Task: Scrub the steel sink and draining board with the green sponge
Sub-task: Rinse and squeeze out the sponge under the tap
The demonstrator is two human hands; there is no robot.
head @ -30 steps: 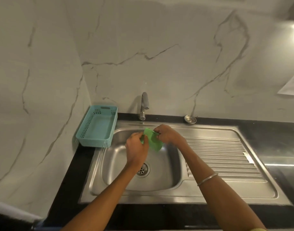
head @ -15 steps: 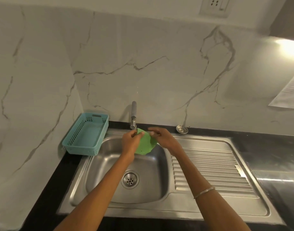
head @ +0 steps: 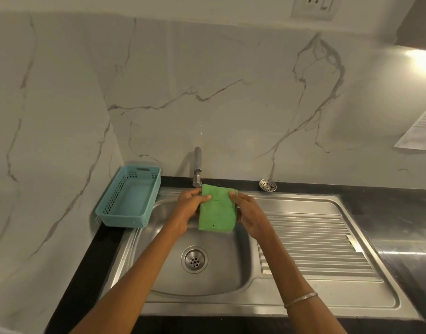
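Observation:
The green sponge [head: 216, 212] hangs flat like a thin sheet above the back of the steel sink [head: 158, 271]. My left hand [head: 190, 208] pinches its upper left corner. My right hand [head: 249, 213] pinches its upper right edge. Both hands are just below the tap [head: 197, 165]. The ribbed draining board [head: 313, 247] lies to the right of the bowl, and the drain [head: 194, 259] sits in the bowl's middle.
A teal plastic basket [head: 130, 196] stands on the black counter [head: 388, 213] left of the sink, against the marble wall. A loose steel strainer [head: 267, 184] lies on the counter behind the draining board. A paper sheet [head: 419, 131] hangs at the right.
The sponge has been unfolded from a crumpled bunch into a flat hanging sheet, and my hands have moved apart to its top corners. The camera has tilted up slightly.

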